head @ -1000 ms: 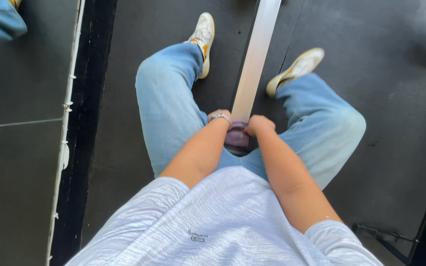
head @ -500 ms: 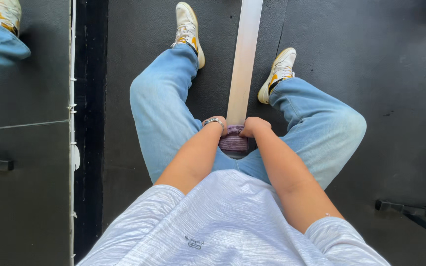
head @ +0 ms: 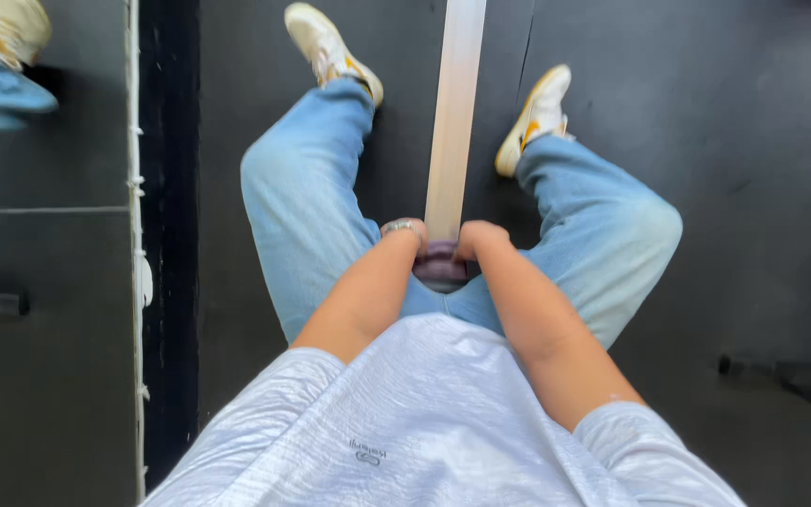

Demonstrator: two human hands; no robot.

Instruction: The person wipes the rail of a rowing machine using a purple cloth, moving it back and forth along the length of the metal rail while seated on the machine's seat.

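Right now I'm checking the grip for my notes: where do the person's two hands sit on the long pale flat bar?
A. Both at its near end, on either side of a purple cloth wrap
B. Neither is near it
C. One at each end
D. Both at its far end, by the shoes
A: the left hand and the right hand flank the purple cloth wrap at the near end of the long pale flat bar, between the knees.
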